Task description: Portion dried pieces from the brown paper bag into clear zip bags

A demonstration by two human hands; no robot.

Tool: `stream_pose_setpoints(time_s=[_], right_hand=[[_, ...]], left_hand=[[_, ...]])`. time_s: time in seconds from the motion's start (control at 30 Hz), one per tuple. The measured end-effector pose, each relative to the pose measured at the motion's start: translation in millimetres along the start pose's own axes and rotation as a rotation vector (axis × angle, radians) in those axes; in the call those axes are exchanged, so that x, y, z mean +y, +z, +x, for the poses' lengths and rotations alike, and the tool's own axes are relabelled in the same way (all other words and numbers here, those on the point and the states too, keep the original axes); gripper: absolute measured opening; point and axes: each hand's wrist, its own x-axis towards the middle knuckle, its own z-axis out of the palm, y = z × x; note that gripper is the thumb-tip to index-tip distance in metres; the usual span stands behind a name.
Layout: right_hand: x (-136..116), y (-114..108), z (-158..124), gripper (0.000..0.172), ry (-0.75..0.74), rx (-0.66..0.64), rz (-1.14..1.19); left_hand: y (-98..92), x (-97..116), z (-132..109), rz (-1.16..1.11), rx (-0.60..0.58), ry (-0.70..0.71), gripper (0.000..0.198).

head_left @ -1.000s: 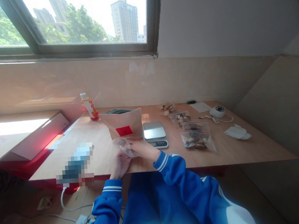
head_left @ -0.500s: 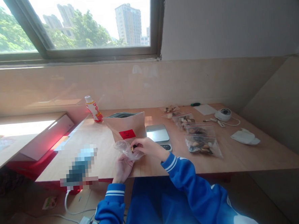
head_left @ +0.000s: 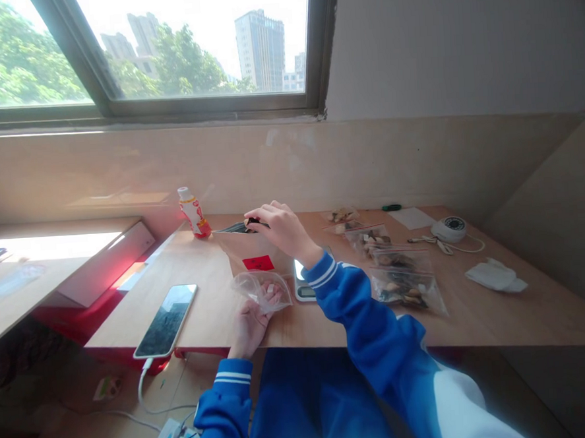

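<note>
My left hand (head_left: 250, 321) holds a small clear plastic bag (head_left: 260, 289) open near the table's front edge; a few small pieces lie inside it. My right hand (head_left: 277, 228) is raised over the open top of a brown paper pouch (head_left: 249, 251) with a red label, its fingers curled at the pouch's mouth. Whether those fingers hold anything is not visible. A small kitchen scale (head_left: 302, 286) sits just right of the pouch, partly hidden by my right forearm.
Several filled clear zip bags (head_left: 405, 285) lie to the right. A small drink bottle (head_left: 194, 213) stands at the back left. A phone (head_left: 166, 320) on a cable lies front left. A white round device (head_left: 449, 228), folded white cloth (head_left: 495, 276) and paper sheet (head_left: 412, 217) are far right.
My right hand left the clear bag and rose back to the mouth of the brown pouch. The left hand keeps the clear bag. The camera shifted slightly left.
</note>
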Motion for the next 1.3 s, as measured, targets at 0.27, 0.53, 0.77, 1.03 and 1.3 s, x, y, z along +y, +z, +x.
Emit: stream_pose_setpoints(time_s=[0.27,0.53,0.77,1.03,1.3], right_hand=[[6,11,-15,0.038,-0.046,-0.087,-0.17],[-14,9,-47,0.028,0.035,0.159,-0.003],[-54,43,-103,0.053,0.234,-0.123,0.406],[-21,46,-109,0.016,0.554,-0.096,0.827],[-19,63,-120,0.019,0.683,-0.157,0.839]], left_hand=[[12.9,2,-14,-0.086,0.137,0.068,0.041],[0.9,24,-38,0.268,0.511,0.264,0.032],[22.3,33,-37,0.469,0.499,0.49,0.022],[5.6,35,-49,0.465,0.497,0.361,0.012],[16.4,55,-59,0.633,0.348,0.315,0.042]])
